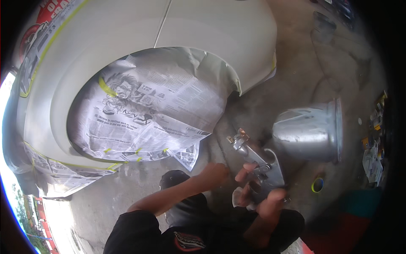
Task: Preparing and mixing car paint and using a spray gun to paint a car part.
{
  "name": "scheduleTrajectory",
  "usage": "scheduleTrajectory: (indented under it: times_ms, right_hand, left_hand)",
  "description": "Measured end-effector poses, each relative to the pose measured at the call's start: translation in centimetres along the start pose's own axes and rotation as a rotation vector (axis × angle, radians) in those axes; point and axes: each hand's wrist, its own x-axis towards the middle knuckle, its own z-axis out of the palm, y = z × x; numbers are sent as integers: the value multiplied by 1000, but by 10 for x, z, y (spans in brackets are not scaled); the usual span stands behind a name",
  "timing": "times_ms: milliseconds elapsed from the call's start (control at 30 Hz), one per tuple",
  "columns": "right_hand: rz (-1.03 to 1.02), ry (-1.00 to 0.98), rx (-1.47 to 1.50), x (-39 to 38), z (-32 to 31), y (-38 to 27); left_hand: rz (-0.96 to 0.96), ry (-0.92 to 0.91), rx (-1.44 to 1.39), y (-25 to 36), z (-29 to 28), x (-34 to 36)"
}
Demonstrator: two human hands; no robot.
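My right hand [272, 205] is wrapped round the handle of a silver metal spray gun [272, 171], its nozzle end pointing up and left. A whitish piece [238, 197] shows beside the fingers; I cannot make out what it is. To the left of the gun, my left hand [215, 176] is closed in a fist, apart from the gun, and whatever it may hold is hidden. Ahead stands a car body panel [211, 25] in dull off-white, its wheel arch covered with newspaper [169, 97] fixed by yellow masking tape [107, 87].
A big silver drum-shaped container [302, 133] is on the concrete floor at right. Near it lies a yellow tape roll [317, 184]. Assorted items, some yellow, line the far right edge. More newspaper [80, 180] covers the car's lower left. A dark object [325, 23] is at the top right.
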Motion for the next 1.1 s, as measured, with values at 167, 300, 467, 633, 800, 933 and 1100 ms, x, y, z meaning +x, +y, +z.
scheduleTrajectory:
  times_ms: [167, 300, 467, 633, 800, 933, 1100]
  right_hand:
    - [-53, 28, -151, -3, 15, -29]
    - [-219, 176, -302, 4, 35, -46]
    - [-218, 86, -298, 15, 49, -50]
    - [-189, -134, -176, 15, 58, -58]
    - [-248, 47, -118, 17, 27, -57]
    - [-277, 426, -197, 18, 38, -51]
    - [-257, 376, -334, 15, 48, -57]
  left_hand:
    - [101, -145, -94, 7, 33, 21]
    - [294, -15, 107, 4, 35, 26]
    - [186, -62, -30, -3, 48, 40]
    - [262, 17, -18, -8, 64, 40]
    - [234, -107, 69, 25, 12, 10]
    - [263, -117, 193, 14, 16, 8]
    - [314, -74, 131, 7, 30, 12]
